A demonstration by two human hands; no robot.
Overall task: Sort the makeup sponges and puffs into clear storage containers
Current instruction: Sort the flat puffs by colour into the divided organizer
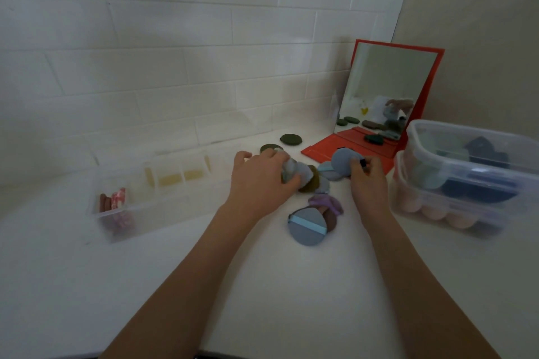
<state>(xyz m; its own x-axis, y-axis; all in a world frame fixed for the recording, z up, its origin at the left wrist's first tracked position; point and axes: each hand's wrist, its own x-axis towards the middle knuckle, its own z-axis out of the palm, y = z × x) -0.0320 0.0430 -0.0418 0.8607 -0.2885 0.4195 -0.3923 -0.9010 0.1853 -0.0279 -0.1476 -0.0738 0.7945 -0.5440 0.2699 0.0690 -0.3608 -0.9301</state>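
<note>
Nearest on the worktop point(87, 285): blue-grey puff point(307, 227) with a strap, best lifted there; looks light, soft and squashy. Left hand point(262, 178) clutches several blue puffs point(294, 173), right hand point(368, 176) pinches one blue puff point(344, 162) by its edge. Loose pile point(318, 186) between them, partly hidden under the hands. Stacked clear tubs point(466, 178) are cut off at right; divided tray point(151, 192) at left is blurry.

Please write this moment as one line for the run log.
left hand: grips blue puffs | right hand: pinches blue puff | more puffs loose on counter | stacked clear tubs partly filled
</note>
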